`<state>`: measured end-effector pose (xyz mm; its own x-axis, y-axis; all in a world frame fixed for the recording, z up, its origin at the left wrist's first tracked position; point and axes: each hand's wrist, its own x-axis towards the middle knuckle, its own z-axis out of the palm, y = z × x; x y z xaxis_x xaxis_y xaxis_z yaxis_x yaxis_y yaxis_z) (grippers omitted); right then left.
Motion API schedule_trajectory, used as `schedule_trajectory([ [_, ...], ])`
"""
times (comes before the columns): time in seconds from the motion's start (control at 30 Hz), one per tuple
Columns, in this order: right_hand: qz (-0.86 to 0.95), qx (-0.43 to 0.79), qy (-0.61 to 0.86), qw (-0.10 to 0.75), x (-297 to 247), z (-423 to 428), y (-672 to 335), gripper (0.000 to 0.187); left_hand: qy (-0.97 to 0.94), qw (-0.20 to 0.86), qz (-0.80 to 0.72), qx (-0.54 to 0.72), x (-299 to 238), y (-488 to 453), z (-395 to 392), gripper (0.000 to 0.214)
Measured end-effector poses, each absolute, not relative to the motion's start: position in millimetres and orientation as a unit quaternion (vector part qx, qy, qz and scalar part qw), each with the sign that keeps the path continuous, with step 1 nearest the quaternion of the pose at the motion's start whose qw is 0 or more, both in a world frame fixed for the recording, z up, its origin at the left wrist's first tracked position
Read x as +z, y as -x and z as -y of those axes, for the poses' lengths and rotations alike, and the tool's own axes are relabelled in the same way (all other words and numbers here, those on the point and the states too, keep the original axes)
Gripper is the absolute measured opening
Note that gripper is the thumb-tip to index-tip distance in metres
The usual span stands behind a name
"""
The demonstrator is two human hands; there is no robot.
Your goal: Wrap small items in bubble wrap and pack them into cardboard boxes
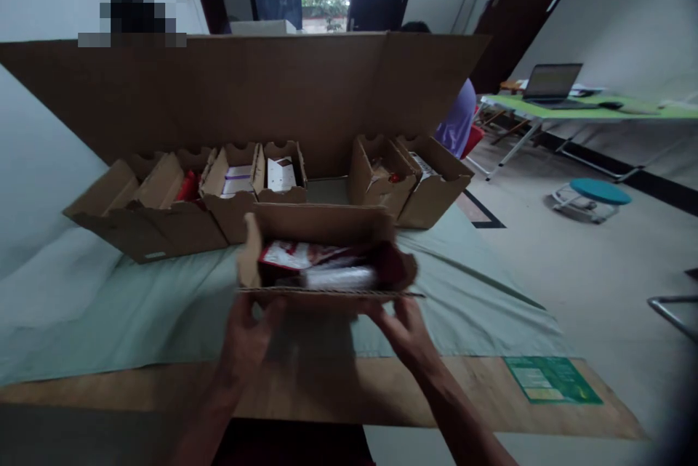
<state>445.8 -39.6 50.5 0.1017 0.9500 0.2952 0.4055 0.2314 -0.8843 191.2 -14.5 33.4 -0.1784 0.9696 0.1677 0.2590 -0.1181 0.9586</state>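
Observation:
A cardboard box [319, 216] with an open top is held in front of me, above the cloth. Inside it lie a red and white packet [291, 254] and a clear plastic-wrapped item [341, 278]; the box's bottom is hidden. My left hand [248, 331] grips its near left corner, thumb on the near side. At the near right corner my right hand [400, 328] does the same. Some fingers of both hands are out of sight around the box. Behind it, a gap separates the left row of boxes from the right pair.
Cardboard bins with small goods stand in a left row [229, 208] and a right pair [382, 186]. A tall cardboard panel [273, 95] rises behind them. Pale green cloth [463, 299] covers the table. Right, a blue stool [600, 191] and a green desk [627, 108] with a laptop [553, 84].

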Motion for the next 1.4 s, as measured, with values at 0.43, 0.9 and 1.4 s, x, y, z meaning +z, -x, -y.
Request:
schedule_trajectory([
  [0.43,0.587,0.372,0.491,0.525,50.2,-21.5,-483.1,0.075,-0.662,0.239,-0.506,0.498,17.7,-194.9,78.3,0.062],
  [0.9,0.538,0.366,0.516,0.557,2.9,-9.8,-478.0,0.067,-0.558,0.501,-0.516,0.415,-11.0,-216.0,44.6,0.055],
  [1.4,0.552,0.356,0.479,0.583,1.7,-36.9,-470.2,0.067,-0.469,0.568,-0.42,0.53,-13.5,-300.3,-9.6,0.1],
])
